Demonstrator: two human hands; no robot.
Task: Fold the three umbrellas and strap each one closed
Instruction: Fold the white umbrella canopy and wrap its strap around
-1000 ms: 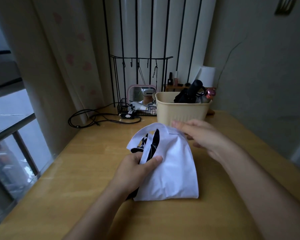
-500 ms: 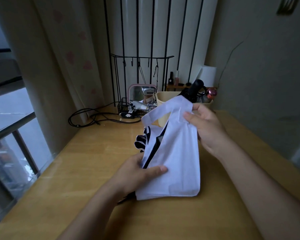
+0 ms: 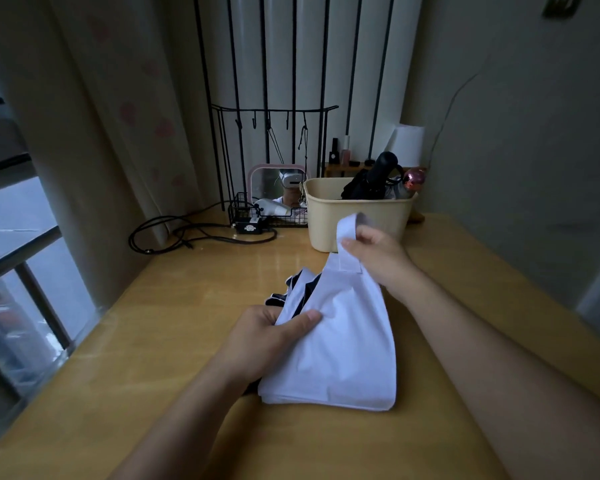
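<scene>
A white umbrella (image 3: 340,348) with a dark lining lies folded on the wooden table (image 3: 187,341) in front of me. My left hand (image 3: 267,337) grips its left side, thumb pressed on the white fabric. My right hand (image 3: 378,258) pinches the white closing strap (image 3: 347,237) and holds it raised above the umbrella's far end. A black folded umbrella (image 3: 371,178) and one with a pinkish handle (image 3: 411,180) stand in the beige basket (image 3: 354,216) behind.
Behind the basket are a small wooden shelf with bottles (image 3: 340,157) and a white paper roll (image 3: 407,143). A pink-framed mirror (image 3: 278,185) and a black wire rack (image 3: 267,213) stand at the back, with black cables (image 3: 187,233) to the left. A window and curtain (image 3: 84,133) border the table's left edge.
My right hand has pulled the white strap up and out from the umbrella's far end, stretching the fabric narrower. My left hand kept its grip on the left side.
</scene>
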